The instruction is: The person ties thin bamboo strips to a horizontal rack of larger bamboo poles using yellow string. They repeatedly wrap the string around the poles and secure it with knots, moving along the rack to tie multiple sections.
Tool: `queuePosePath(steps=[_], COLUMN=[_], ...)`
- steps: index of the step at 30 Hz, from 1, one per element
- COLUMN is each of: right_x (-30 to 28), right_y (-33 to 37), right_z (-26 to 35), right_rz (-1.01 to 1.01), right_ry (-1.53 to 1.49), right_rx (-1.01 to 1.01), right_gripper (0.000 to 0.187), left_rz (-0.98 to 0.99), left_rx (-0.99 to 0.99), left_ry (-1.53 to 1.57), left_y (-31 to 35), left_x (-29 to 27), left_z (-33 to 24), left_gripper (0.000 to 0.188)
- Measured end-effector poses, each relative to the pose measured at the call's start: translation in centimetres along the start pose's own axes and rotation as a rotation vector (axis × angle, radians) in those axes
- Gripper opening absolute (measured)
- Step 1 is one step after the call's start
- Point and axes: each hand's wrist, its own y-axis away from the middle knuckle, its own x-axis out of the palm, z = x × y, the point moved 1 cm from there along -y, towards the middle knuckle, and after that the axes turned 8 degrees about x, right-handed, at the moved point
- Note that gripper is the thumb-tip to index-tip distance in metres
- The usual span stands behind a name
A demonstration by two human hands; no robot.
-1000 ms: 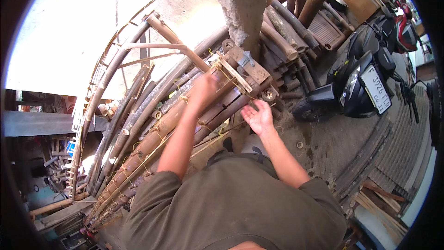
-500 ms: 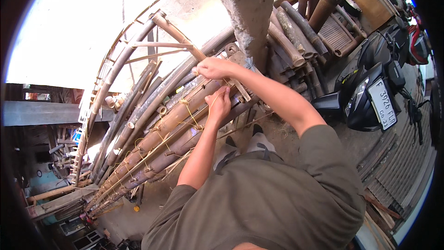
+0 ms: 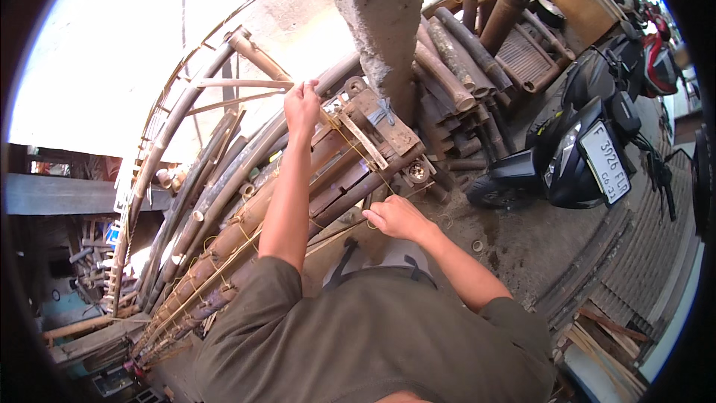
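A bundle of long brown bamboo poles [image 3: 216, 248] slants from the lower left to the middle, bound at intervals with thin yellow cord [image 3: 240, 219]. My left hand [image 3: 301, 110] is closed, raised above the far side of the bundle's upper end; the cord appears to run from it. My right hand [image 3: 397, 218], closed too, is low on the near side, and a thin strand stretches to it from the bundle. A narrow wooden slat [image 3: 364, 140] lies across the bundle between my hands. The fingers hide the cord's ends.
A wooden block [image 3: 395, 134] with a blue tie sits at the bundle's end, beside a concrete post [image 3: 377, 22]. Cut bamboo lengths [image 3: 447, 67] are stacked behind. A black motorcycle [image 3: 574, 157] stands at the right. A curved bamboo frame [image 3: 160, 138] rises at the left.
My hands, close together over the bundle before, are now apart. The left has moved up and leftward to the far side; the right has come down toward my body.
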Motion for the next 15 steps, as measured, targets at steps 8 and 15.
queuePosePath(steps=[8, 15], right_x=[6.3, 24.7], right_y=[0.5, 1.6], right_z=[6.0, 13.2], right_rz=[-0.24, 0.783], right_ry=[0.092, -0.965], right_rx=[-0.136, 0.096], right_gripper=[0.032, 0.032], left_rz=[0.134, 0.138], left_rx=[0.387, 0.28], left_ry=[-0.551, -0.689], left_y=[0.6, 15.0], left_x=[-6.1, -30.3], left_z=[9.0, 12.1], left_gripper=[0.042, 0.042])
